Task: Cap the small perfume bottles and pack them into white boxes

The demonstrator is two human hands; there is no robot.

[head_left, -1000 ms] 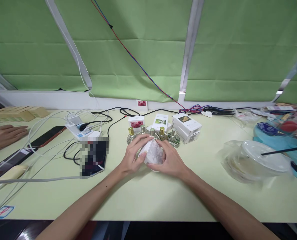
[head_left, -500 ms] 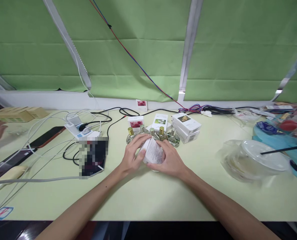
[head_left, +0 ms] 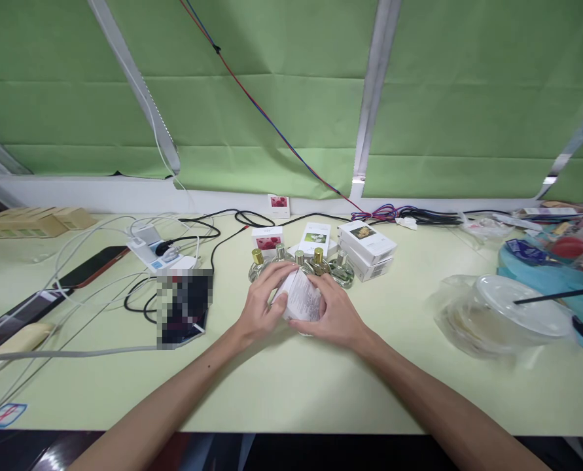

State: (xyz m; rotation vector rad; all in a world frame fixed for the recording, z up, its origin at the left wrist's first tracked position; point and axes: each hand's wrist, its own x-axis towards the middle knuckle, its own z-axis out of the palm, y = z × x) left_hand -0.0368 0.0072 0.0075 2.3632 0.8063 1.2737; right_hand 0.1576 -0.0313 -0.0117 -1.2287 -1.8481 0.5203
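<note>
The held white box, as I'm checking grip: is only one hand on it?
No: the left hand and right hand hold the white box from opposite sides.

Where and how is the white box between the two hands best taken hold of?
Opposite sides of the white box, probably, coming from left and right, as the left hand and right hand do: it is straight-sided and held tilted, with capped bottles close behind.

White box (head_left: 303,297), fine grey print on one face, tilted between both hands (head_left: 260,304).
</note>
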